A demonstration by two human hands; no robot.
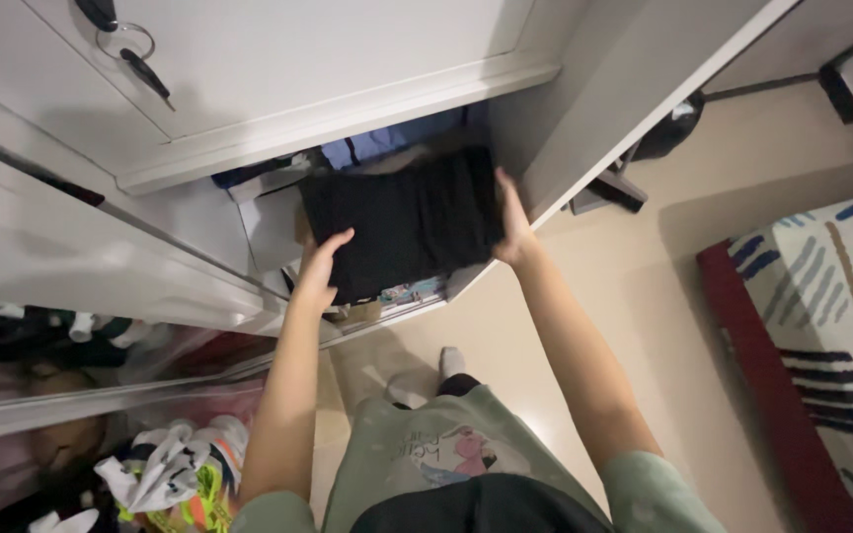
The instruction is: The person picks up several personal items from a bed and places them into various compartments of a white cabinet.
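The fingers [336,243] of the left hand [316,271] curl over the lower left edge of the folded black garment [402,222], closed on the cloth; the fingers of the right hand [511,222] lie flat against its right edge, pressed inward, so the garment is clamped between both hands and held level. It sits at the mouth of the open white wardrobe [584,99], just above the clothes already stacked on the shelf [417,291], with blue folded items [387,143] behind it. To handle this step well, it is advisable to keep both hands at equal height so the fold does not sag or open, keep the thumbs under the bundle, and hold it square to the shelf edge. The garment spans the full gap between the two hands; its edges touch the fingers on both sides. A key ring [125,44] hangs from the cabinet door above, well apart.
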